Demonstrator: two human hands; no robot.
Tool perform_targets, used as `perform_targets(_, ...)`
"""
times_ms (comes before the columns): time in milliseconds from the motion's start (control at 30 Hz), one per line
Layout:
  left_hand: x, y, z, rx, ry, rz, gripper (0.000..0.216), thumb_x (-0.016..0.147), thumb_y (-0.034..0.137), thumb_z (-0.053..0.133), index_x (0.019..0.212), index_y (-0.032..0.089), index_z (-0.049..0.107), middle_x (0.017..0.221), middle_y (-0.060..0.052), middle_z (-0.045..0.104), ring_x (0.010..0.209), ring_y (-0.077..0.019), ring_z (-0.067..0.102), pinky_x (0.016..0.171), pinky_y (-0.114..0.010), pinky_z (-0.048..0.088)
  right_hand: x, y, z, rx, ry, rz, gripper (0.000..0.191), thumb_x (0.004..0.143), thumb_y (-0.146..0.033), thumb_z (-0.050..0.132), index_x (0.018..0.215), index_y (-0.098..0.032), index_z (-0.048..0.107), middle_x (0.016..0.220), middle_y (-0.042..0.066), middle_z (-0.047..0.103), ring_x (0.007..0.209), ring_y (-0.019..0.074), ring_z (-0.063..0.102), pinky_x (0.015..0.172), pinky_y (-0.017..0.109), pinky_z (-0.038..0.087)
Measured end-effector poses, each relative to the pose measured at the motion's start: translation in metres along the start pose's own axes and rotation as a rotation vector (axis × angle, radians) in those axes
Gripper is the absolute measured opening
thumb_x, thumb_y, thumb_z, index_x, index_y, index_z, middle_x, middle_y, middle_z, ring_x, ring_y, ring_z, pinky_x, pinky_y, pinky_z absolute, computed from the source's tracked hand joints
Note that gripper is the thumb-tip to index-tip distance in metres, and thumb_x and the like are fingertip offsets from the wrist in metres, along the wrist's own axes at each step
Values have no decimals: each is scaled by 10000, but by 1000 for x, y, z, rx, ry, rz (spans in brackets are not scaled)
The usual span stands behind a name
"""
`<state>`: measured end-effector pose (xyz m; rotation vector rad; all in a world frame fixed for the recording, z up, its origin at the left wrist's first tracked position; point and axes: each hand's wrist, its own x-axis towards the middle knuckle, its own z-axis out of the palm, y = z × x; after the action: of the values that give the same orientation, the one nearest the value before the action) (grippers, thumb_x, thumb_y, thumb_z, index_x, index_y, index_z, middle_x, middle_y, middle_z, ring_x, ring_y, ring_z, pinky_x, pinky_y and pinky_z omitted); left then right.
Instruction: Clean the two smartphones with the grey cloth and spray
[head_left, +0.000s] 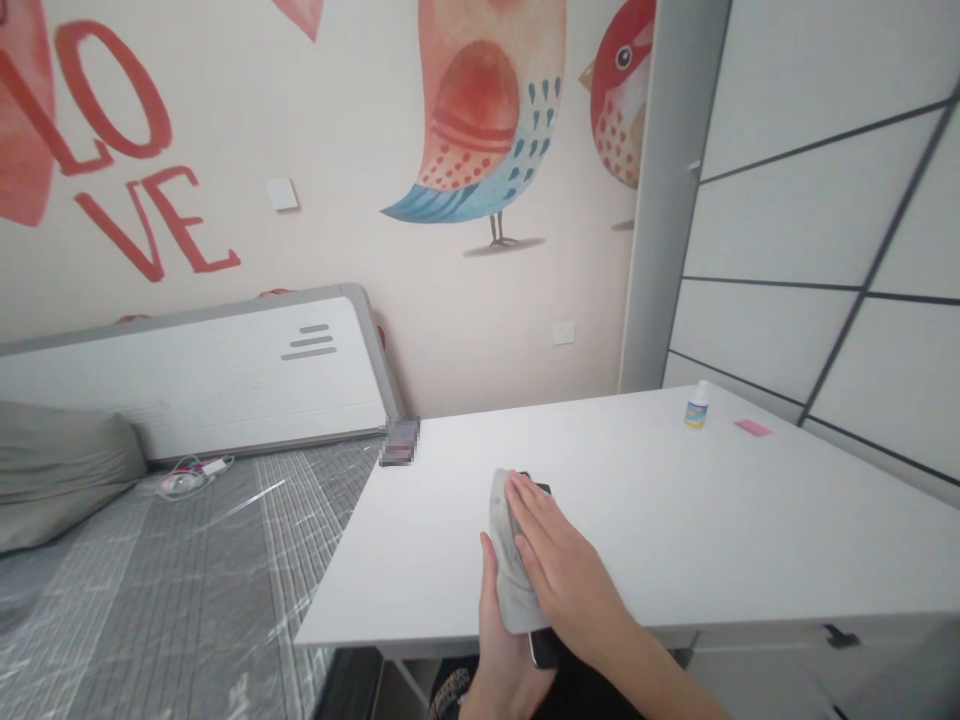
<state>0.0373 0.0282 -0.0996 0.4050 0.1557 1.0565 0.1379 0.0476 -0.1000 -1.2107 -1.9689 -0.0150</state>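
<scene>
Both hands on a cloth-covered phone at the desk edge.
Right hand [559, 560] flat on grey cloth [508, 575]; left hand [499, 640] grips phone [541, 648]; small bottle [697, 405] and pink slip [752, 428] well apart on white desk [750, 540].

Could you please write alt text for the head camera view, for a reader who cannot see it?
Over a white table's near edge, the right hand presses a grey cloth flat on a dark phone that the left hand holds from below. A small bottle and a pink slip lie far right, a bed to the left.
</scene>
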Motion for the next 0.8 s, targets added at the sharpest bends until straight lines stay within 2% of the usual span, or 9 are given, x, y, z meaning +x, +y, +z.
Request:
perform_targets(67, -2, -5, 0, 32, 39, -18, 637, 1048, 603, 241, 1265, 295, 754, 1474, 4, 633, 1576, -218, 282, 1301, -384, 220, 0, -2, 5, 27, -36, 52, 649, 1098, -328, 361, 1674, -238, 75, 1715, 111, 241, 1577, 283, 250, 1242, 580, 361)
perform_targets(133, -3, -5, -2, 32, 67, -22, 671, 1035, 640, 236, 1261, 285, 758, 1469, -14, 639, 1579, -227, 274, 1305, -390, 207, -7, -9, 9, 42, -15, 71, 708, 1096, -367, 369, 1670, -238, -25, 1737, 113, 144, 1595, 302, 174, 1254, 600, 326)
perform_targets(233, 1, 1, -5, -40, 141, 25, 704, 1042, 629, 203, 1194, 275, 791, 1437, 0, 666, 1594, -188, 214, 1313, -349, 145, -21, -19, 12, 43, -8, 33, 722, 1096, -343, 333, 1661, -219, -98, 1742, 115, 107, 1600, 310, 145, 1262, 581, 313)
perform_targets(333, 4, 1, -4, -105, 155, 12, 703, 1056, 596, 201, 1144, 256, 810, 1391, -12, 700, 1600, -181, 180, 1315, -351, 120, -22, -16, 10, 34, -48, 11, 732, 1094, -371, 345, 1662, -231, -95, 1738, 106, 145, 1594, 304, 180, 1258, 567, 328)
perform_targets(467, 0, -4, -3, -122, 73, -9, 601, 1048, 578, 321, 1254, 222, 759, 1518, -59, 596, 1581, -250, 267, 1310, -401, 171, -13, -7, 12, -13, 14, 114, 729, 1100, -369, 324, 1655, -219, -124, 1736, 136, 134, 1593, 309, 182, 1250, 608, 325)
perform_targets(567, -1, -2, -11, -110, 206, 37, 539, 1034, 567, 401, 1234, 225, 768, 1446, -68, 660, 1548, -244, 350, 1306, -400, 191, -22, -15, 21, -30, 16, 30, 722, 1096, -330, 312, 1655, -169, -114, 1735, 156, 107, 1598, 318, 151, 1244, 597, 343)
perform_targets(633, 0, 0, -18, -119, 307, 64, 518, 1027, 572, 430, 1208, 235, 778, 1374, -62, 711, 1522, -229, 400, 1306, -399, 198, -28, -20, 22, -23, -47, -57, 711, 1094, -320, 318, 1661, -158, -78, 1732, 145, 130, 1597, 305, 162, 1244, 562, 360)
perform_targets(667, 0, 0, -20, -128, 317, 69, 521, 1029, 574, 424, 1217, 238, 774, 1368, -57, 715, 1517, -223, 410, 1305, -396, 202, -27, -20, 20, -17, -84, -77, 702, 1094, -323, 322, 1664, -160, -54, 1730, 137, 144, 1595, 297, 172, 1246, 549, 360)
perform_targets(800, 2, -2, -22, -113, 147, 46, 603, 1011, 641, 394, 1365, 248, 684, 1467, -59, 644, 1544, -245, 360, 1297, -398, 223, -7, -8, 8, -21, -142, 25, 650, 1095, -323, 317, 1667, -147, 63, 1727, 120, 154, 1596, 281, 173, 1265, 566, 307)
